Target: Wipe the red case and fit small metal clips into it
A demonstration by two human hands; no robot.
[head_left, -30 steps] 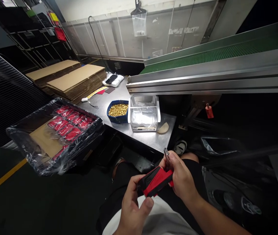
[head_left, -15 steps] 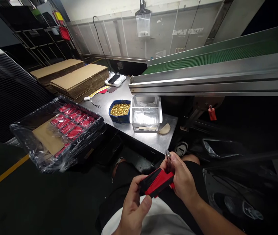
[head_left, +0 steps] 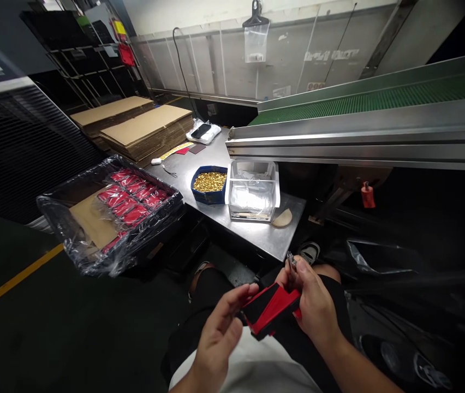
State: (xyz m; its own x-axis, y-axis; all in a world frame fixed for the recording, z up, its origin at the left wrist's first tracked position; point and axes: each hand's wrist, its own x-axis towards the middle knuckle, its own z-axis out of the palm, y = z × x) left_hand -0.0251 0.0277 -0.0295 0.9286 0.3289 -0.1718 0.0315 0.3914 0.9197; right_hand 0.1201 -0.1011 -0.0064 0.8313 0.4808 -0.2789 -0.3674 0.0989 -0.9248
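On my feed, the red-and-black rectangular case (head_left: pixel 271 310) sits above the person's lap, and the right hand (head_left: pixel 316 305) is clenched around its right end. A small metal piece (head_left: pixel 292 260) pokes up between the thumb and fingers of that hand, though I can't make out exactly what it is. The left hand (head_left: pixel 216 344) is relaxed and open, with its fingers spread. Its fingertips (head_left: pixel 252 287) are just beside the case's black end, and I can't tell whether they touch it. Below the hands I see black shorts (head_left: pixel 212 305) and a white shirt (head_left: pixel 249 365).

Beyond the knees stands a brushed stainless-steel table (head_left: pixel 257 239). On it, a navy-blue bowl (head_left: pixel 208 197) holds small golden granules (head_left: pixel 210 182), right beside a clear rectangular plastic bin (head_left: pixel 252 191). A tan crescent-shaped piece (head_left: pixel 282 219) lies just past the bin. Farther along the table, a black phone (head_left: pixel 201 130) rests on a white plastic bag (head_left: pixel 208 134).

To my left, a black tray (head_left: pixel 167 203) wrapped in clear plastic film holds rows of red packets (head_left: pixel 134 214) beside a cardboard sheet (head_left: pixel 89 226). Behind it are stacks of flattened corrugated cardboard (head_left: pixel 146 128). To my right, a green belt conveyor (head_left: pixel 371 101) runs along a stainless-steel rail (head_left: pixel 359 144). A yellow floor line (head_left: pixel 15 281) crosses the dark floor at lower left.
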